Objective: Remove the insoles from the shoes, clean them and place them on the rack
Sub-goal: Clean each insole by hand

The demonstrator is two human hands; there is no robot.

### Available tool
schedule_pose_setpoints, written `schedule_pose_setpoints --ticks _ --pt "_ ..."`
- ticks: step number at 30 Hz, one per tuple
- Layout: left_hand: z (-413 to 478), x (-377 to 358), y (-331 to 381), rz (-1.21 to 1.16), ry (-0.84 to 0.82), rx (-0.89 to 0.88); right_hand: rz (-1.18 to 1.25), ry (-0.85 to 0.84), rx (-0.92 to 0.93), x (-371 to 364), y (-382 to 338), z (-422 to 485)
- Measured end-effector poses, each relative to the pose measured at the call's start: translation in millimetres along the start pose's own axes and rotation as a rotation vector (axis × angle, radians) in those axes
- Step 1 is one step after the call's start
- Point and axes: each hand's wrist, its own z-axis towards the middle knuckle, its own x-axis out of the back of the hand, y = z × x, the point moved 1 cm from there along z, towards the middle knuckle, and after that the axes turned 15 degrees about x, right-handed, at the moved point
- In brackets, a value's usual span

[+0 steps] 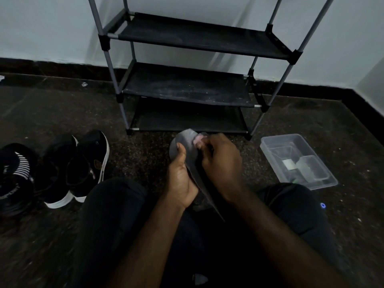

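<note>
While I sit on the floor, item: one grey insole, held low before me, in front of the rack.
Left hand grips its middle, thumb laid on top; right hand pinches a small pink cloth against the toe end. Black shoes stand to my left; a clear plastic tub lies to my right, near the rack's foot.

Bare left hand, bare right hand, black trousers
</note>
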Motion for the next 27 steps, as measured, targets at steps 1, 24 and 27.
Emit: schedule_pose_setpoints --ticks 1,24,27 --pt "0.9 1.1 -1.4 0.011 -0.007 -0.011 -0.005 0.025 -0.029 1.0 3.6 6.7" --pt "-5.8 -3.1 5.2 -0.046 0.001 0.068 0.770 0.228 -0.337 13.8 13.6 7.5" --pt "-6.5 -2.4 7.6 -0.115 0.003 0.063 0.928 0.249 -0.485 23.4 15.4 3.2"
